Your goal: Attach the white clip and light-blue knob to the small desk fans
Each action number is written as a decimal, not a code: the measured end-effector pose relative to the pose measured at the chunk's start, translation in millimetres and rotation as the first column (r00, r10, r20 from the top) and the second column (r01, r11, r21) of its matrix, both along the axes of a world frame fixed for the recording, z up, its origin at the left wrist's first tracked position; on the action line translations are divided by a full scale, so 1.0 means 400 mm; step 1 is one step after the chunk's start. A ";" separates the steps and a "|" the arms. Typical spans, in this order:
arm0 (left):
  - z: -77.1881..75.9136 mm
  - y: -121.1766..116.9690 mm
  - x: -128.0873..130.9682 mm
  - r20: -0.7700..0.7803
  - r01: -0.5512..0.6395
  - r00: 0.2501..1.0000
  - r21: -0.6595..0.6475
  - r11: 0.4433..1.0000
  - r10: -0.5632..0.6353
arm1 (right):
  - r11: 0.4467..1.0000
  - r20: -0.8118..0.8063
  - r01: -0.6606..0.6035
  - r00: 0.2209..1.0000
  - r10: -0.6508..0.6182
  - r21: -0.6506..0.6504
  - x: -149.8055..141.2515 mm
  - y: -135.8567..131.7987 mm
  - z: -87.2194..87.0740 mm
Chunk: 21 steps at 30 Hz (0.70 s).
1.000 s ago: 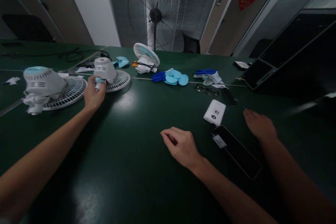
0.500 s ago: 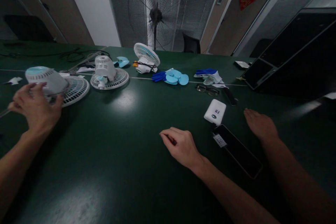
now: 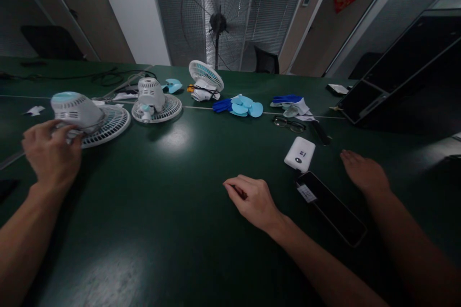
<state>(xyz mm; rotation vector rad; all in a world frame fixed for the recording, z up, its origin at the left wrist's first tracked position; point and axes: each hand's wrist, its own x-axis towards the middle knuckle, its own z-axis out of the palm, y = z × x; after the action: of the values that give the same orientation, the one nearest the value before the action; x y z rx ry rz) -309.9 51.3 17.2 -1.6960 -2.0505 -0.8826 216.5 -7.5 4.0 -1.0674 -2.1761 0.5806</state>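
Observation:
At the left, my left hand point(image 3: 52, 153) curls its fingers against the near side of a white desk fan point(image 3: 81, 112), which lies face down on its grille. My fingers hide the part of the fan they touch. My right hand point(image 3: 255, 201) rests on the green table in a loose fist, thumb against the fingers, with no object showing in it. To the right of that hand lies a black phone point(image 3: 334, 211) joined to a white power bank point(image 3: 300, 153). A second desk fan point(image 3: 153, 98) sits face down beyond the first.
Another person's hand point(image 3: 363, 172) lies on the table at the right. Farther back are a third fan point(image 3: 205, 81), light-blue fan blades point(image 3: 247, 105), work gloves point(image 3: 291, 105) and glasses point(image 3: 289, 123). A large black case point(image 3: 406, 76) stands at the right edge.
The view has shifted slightly, moving the scene rightward. My left hand has drawn a little toward me along the fan, its fingers closer together. My right hand and the other person's hand stay put.

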 end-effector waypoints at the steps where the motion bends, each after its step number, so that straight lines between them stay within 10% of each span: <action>1: -0.001 -0.001 0.001 -0.048 -0.007 0.999 0.031 0.999 0.009 | 1.000 0.002 -0.002 1.000 0.002 0.002 0.000 0.000 0.000; 21: -0.005 0.009 0.056 -0.140 -0.072 0.986 0.127 0.989 0.090 | 1.000 0.024 -0.001 1.000 0.001 0.010 0.001 0.004 -0.005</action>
<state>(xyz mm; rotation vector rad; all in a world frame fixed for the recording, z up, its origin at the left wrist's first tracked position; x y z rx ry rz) -287.5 54.7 15.3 -1.5539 -1.9148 -0.8151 216.7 -5.9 2.0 -1.0734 -2.1980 0.5596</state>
